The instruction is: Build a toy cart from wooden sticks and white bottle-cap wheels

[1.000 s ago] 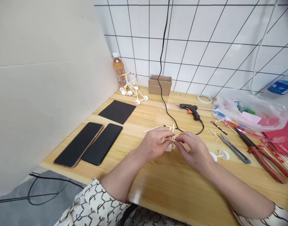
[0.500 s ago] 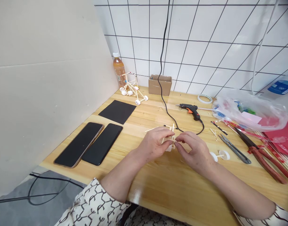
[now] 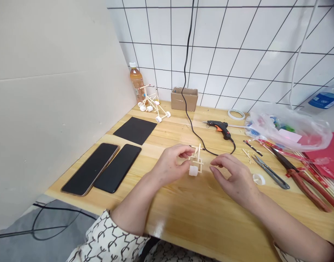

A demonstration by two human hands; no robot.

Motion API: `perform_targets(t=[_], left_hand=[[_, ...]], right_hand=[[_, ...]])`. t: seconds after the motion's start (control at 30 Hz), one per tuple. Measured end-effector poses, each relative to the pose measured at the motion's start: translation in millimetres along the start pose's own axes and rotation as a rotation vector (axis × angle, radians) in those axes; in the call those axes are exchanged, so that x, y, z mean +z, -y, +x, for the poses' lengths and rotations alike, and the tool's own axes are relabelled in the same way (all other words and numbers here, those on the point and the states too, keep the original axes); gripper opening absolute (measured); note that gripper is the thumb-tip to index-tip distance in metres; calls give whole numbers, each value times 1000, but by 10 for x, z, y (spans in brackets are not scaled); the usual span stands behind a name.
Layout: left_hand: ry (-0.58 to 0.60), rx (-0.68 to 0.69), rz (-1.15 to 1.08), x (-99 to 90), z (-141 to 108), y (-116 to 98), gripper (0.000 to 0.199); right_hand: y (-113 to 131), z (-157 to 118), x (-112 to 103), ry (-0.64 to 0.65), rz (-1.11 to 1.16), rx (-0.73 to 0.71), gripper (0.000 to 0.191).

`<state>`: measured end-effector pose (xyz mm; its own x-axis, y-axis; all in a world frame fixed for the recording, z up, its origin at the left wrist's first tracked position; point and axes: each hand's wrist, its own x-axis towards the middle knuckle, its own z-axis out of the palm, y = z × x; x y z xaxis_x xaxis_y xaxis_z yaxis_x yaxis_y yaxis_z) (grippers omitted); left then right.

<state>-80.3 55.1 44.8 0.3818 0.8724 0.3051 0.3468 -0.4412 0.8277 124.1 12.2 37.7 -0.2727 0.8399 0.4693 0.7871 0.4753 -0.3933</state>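
Note:
A small frame of pale wooden sticks (image 3: 199, 153) stands on the table between my hands, with a white cylinder (image 3: 193, 171) at its near end. My left hand (image 3: 170, 162) is at the frame's left side, thumb and fingers apart; whether the fingertips touch the sticks I cannot tell. To the right, my right hand (image 3: 236, 178) hovers clear of the frame, its fingers loosely curled and apart, holding nothing. Beside that hand lies a white wheel (image 3: 260, 179), partly hidden by it. A finished-looking stick model with white wheels (image 3: 150, 103) stands at the back left.
A hot glue gun (image 3: 220, 127) with a black cord lies behind the frame. Snips (image 3: 272, 173) and red-handled pliers (image 3: 305, 182) are at the right, near a plastic bag (image 3: 289, 125). Two phones (image 3: 90, 169), black sheet (image 3: 135, 130), cardboard box (image 3: 184, 99), bottle (image 3: 136, 83) and tape roll (image 3: 236, 114) surround.
My hands have parted from a pinch at the stick frame. The right hand has drawn back to the right, the left slightly to the left, and the frame now shows more fully.

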Motion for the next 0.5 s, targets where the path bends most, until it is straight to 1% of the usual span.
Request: perform_targets(t=[0.1,0.2,0.33,0.4,0.5], left_hand=[[22,-120,7,-42,15,41,30],[96,-202,39,-76,19,111,27],[240,-235,79,-82,4,194,13],[276,-247,97,-69,-5,210,15],[293,-256,134,-48,-12,201,22]], right_hand=[[-16,-54,-49,29,-14,11,6],[-56,-113,-89,68,-35,16,8],[-164,-191,-151,111,-59,30,10],[-228,-227,-183,116,-65,34,11],[-313,-269,-218,114,-70,31,11]])
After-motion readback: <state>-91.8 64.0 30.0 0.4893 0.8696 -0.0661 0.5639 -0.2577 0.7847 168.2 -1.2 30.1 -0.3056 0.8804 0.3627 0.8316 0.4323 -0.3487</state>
